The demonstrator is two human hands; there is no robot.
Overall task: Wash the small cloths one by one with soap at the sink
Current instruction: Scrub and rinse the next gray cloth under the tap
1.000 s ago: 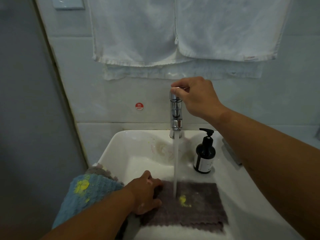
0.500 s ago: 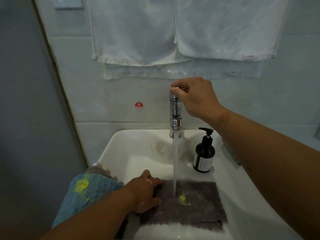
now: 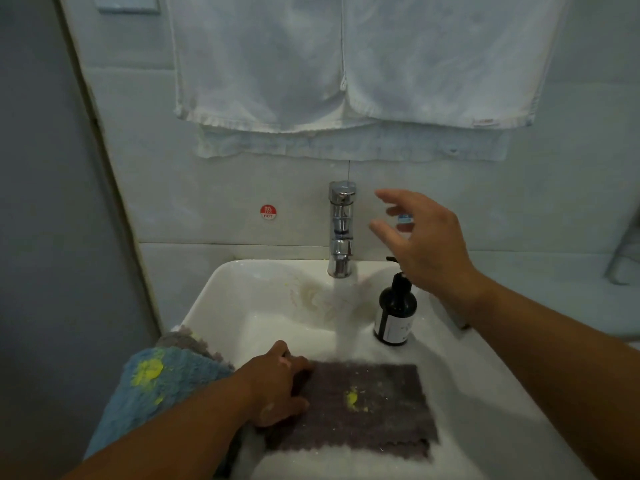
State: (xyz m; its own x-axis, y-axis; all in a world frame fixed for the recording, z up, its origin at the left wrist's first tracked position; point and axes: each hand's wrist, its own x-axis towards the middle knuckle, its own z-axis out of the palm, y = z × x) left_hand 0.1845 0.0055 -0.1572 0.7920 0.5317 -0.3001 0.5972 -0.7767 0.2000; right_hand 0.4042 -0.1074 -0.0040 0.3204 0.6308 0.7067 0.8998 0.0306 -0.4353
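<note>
The right hand (image 3: 426,244) has left the tap (image 3: 341,230), fingers loose, with the soap bottle (image 3: 394,313) just below. The left hand (image 3: 277,389) grips the wetted cloth (image 3: 363,410), so soaping looks next.

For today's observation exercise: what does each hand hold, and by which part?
The left hand grips the grey cloth at its left edge; the right hand is open and holds nothing.
</note>
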